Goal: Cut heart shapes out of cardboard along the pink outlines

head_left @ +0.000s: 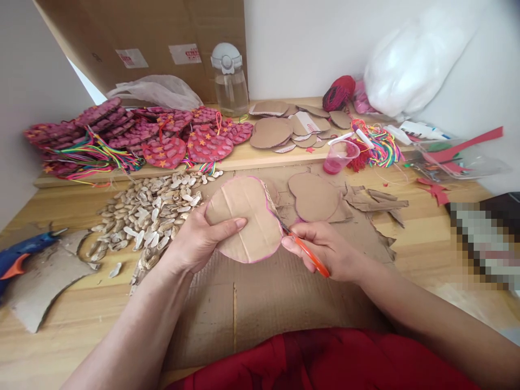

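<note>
Wooden tabletop (85,314), partly covered by a flat cardboard sheet (203,325). Above the sheet, a rounded, pink-edged cardboard cutout (247,238) is pinched between thumb and fingers of the left hand (203,235). The right hand (331,249) has its fingers curled around orange-handled scissors (320,265) at the cutout's right edge. Peanut shells (158,211) lie left; decorated red pieces (209,143) sit behind.

left hand (203,238) and right hand (327,249) bare, fingers (227,229) too; left forearm (138,317) and right forearm (430,311) behind the fingers, uncovered as far as visible. deep-red fabric garment (377,357), darker maroon patches, broad rounded upper edge, sits nearer camera than the fingers
</note>
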Available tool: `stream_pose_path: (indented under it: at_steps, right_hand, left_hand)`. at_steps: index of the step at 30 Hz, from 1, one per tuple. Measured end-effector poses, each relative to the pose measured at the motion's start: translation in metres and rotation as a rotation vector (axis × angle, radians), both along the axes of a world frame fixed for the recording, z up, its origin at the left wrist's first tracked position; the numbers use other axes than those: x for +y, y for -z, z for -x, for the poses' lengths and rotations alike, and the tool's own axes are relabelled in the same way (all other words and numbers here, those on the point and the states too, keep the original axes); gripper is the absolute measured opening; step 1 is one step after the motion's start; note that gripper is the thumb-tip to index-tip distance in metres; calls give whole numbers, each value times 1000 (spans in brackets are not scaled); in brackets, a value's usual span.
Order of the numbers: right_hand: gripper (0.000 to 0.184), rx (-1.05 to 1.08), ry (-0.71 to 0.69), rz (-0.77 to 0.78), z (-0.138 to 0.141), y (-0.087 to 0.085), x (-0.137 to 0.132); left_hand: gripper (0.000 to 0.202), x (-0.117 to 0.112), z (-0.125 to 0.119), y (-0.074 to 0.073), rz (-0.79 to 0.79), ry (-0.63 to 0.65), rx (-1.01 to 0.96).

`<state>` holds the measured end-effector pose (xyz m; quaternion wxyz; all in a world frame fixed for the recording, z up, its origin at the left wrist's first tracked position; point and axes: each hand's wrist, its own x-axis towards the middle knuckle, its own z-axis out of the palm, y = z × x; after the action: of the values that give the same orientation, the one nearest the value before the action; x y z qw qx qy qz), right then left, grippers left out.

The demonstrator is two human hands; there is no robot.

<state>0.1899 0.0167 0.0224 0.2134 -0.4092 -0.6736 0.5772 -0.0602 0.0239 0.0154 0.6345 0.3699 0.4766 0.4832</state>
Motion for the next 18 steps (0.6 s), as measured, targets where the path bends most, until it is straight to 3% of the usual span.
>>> stream_pose_path:
  at_steps: [18]
  right_hand:
    - [52, -31, 39, 4, 2, 0, -2]
  left_hand:
    - [52, -1, -1, -2, 12, 9, -12]
